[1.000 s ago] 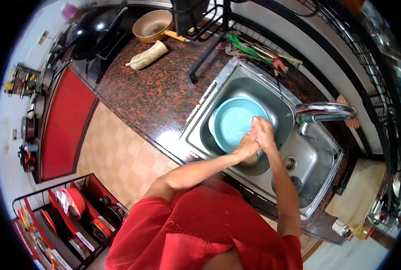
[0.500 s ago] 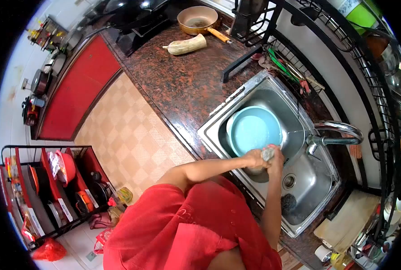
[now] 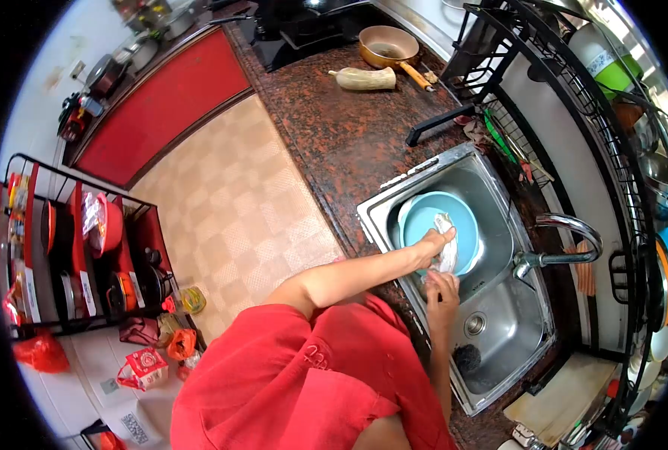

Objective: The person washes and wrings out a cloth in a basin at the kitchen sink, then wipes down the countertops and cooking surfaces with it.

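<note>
A light blue basin [image 3: 465, 225] stands in the left bowl of the steel sink [image 3: 499, 262]. Over its near side, my left hand [image 3: 433, 244] is closed around a wet-looking whitish cloth [image 3: 447, 259]. One end of the cloth sticks out beyond my fingers above the basin. Nearer to my body, my right hand [image 3: 442, 289] has its bent fingers at the cloth's lower end, pinching it by the look of it. Part of the cloth is hidden inside my hands.
A curved faucet [image 3: 566, 255] rises behind the sink. A dark scrubber [image 3: 467, 358] lies in the right bowl, near the drain [image 3: 475, 324]. On the counter are a pale gourd [image 3: 364, 79] and a pan [image 3: 388, 46]. A black dish rack [image 3: 611, 142] borders the right.
My hands have moved apart from a tight bunched grip, and the cloth now stretches lengthwise between and past them. The whole view has shifted, with the sink appearing slightly farther right.
</note>
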`<action>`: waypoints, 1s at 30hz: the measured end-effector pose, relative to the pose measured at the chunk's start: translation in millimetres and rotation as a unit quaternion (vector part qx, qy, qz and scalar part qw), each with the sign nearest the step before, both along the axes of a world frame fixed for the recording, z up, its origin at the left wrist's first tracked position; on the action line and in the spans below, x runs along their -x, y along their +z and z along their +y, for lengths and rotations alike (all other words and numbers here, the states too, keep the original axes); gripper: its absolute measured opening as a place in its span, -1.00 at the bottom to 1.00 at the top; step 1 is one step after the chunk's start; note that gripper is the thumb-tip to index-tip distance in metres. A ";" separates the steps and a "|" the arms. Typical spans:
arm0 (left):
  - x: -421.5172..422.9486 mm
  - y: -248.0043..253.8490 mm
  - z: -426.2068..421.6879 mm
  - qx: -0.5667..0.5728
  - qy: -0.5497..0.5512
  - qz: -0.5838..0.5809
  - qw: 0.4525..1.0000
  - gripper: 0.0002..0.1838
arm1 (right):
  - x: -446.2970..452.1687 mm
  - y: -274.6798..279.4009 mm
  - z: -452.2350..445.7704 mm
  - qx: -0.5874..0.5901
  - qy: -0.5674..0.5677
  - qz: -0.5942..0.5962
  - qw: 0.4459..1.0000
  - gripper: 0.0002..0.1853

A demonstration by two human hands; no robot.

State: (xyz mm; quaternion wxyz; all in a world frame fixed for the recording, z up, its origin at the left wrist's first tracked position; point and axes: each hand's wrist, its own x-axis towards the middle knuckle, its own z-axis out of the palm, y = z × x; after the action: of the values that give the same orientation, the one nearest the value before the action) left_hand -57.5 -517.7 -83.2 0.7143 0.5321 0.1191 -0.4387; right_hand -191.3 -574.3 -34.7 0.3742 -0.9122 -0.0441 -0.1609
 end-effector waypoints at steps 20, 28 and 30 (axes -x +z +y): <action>54.4 13.6 122.8 0.124 0.099 -0.032 0.987 -0.73 | -13.5 -43.6 32.9 -0.547 -0.074 0.209 0.807 -0.68; 3.0 4.1 205.6 0.022 0.130 -0.010 0.991 -0.64 | -75.2 -15.2 104.5 -0.474 -0.020 0.209 0.855 -0.71; -11.7 6.2 218.3 0.111 0.226 0.048 0.967 -0.48 | -102.9 -1.6 132.5 -0.473 -0.016 0.217 0.854 -0.71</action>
State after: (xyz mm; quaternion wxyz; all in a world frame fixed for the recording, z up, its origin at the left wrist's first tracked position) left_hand -45.9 -299.4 -77.1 0.8426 0.3873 0.2211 -0.3018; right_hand -88.5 -441.9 -36.3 0.7576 -0.6379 0.1339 0.0333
